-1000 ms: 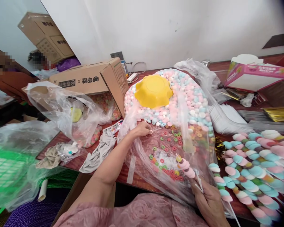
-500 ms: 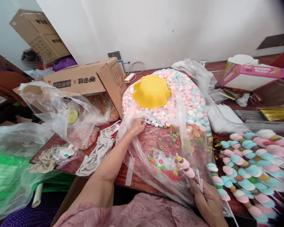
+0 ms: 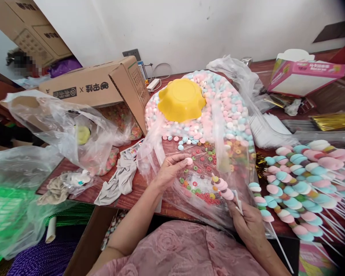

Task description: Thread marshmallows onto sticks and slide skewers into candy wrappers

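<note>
Between the thumb and fingers of my left hand (image 3: 172, 168) is a pink marshmallow (image 3: 189, 161), held above the clear plastic sheet. My right hand (image 3: 245, 216) grips white sticks (image 3: 238, 202); on one of them a row of pink marshmallows and small gummy rings is threaded, making a candy skewer (image 3: 222, 188). Loose gummy rings (image 3: 208, 197) in red, green and orange lie below and between my hands. Farther back spreads a big heap of pink, blue and white marshmallows (image 3: 230, 111), with an upturned yellow bowl (image 3: 181, 99) on top.
Finished candy skewers (image 3: 301, 184) are stacked at the right, beside a pink-and-white box (image 3: 307, 74) and gold ties (image 3: 333, 121). On the left stand a cardboard box (image 3: 94, 88), a plastic bag (image 3: 66, 126) and a grey cloth (image 3: 117, 180). A green basket (image 3: 5, 211) sits lower left.
My left hand has come back from the marshmallow heap toward my right hand, now showing a pink marshmallow in its fingers. My right hand keeps its hold on the skewer. The view has shifted slightly.
</note>
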{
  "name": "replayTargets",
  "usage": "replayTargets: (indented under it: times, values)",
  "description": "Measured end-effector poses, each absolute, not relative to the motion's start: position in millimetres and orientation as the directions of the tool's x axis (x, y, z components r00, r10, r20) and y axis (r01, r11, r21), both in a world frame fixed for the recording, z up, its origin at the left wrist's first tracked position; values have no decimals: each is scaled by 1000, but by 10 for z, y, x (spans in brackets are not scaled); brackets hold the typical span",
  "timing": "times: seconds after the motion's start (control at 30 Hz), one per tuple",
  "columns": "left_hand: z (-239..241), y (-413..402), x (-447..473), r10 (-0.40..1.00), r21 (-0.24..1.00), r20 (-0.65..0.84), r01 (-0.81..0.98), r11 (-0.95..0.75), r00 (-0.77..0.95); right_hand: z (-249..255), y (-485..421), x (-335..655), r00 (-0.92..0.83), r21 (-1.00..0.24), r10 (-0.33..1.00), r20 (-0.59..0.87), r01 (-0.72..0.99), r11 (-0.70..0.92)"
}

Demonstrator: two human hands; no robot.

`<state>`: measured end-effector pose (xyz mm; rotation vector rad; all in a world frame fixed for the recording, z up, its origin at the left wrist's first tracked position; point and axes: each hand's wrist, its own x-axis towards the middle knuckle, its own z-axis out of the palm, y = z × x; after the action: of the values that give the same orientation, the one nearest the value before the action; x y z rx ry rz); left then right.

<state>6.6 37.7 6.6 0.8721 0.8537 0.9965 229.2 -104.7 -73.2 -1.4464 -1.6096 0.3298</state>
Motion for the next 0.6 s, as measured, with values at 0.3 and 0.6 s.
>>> replayTargets:
  times: [0.3, 0.6]
  values:
    - [-35, -38, 276, 974, 958, -116, -237, 162, 196, -309, -1103, 2152, -101, -481, 901, 423, 817, 317]
    - [-1, -203, 328, 986, 982, 123, -157, -105, 110, -213, -1111, 2129, -93, -433, 932, 349, 867, 249]
